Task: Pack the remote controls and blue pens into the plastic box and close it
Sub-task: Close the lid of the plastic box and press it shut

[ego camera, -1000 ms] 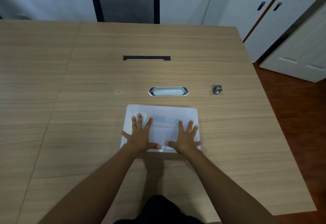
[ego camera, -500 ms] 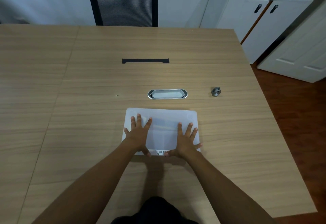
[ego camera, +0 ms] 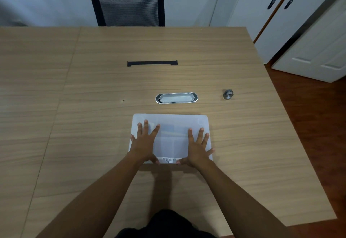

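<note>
A translucent white plastic box (ego camera: 172, 121) lies flat on the wooden table (ego camera: 93, 144) in front of me, its lid down. Faint shapes show through the lid; I cannot tell remotes from pens. My left hand (ego camera: 145, 144) rests flat on the left half of the lid, fingers spread, thumb over the near edge. My right hand (ego camera: 198, 147) lies flat on the right half in the same way. A barcode label (ego camera: 169, 160) sits on the near edge between my thumbs.
Beyond the box are an oval metal cable grommet (ego camera: 176, 98), a black slot (ego camera: 152, 63) and a small grey metal piece (ego camera: 228, 94) to the right. A black mesh chair (ego camera: 127, 3) stands at the far edge. White cabinets (ego camera: 277, 13) and red floor lie right.
Both hands stay flat on the lid; they have slid slightly apart and toward the near edge, thumbs now hooked over it. The camera has tilted a little.
</note>
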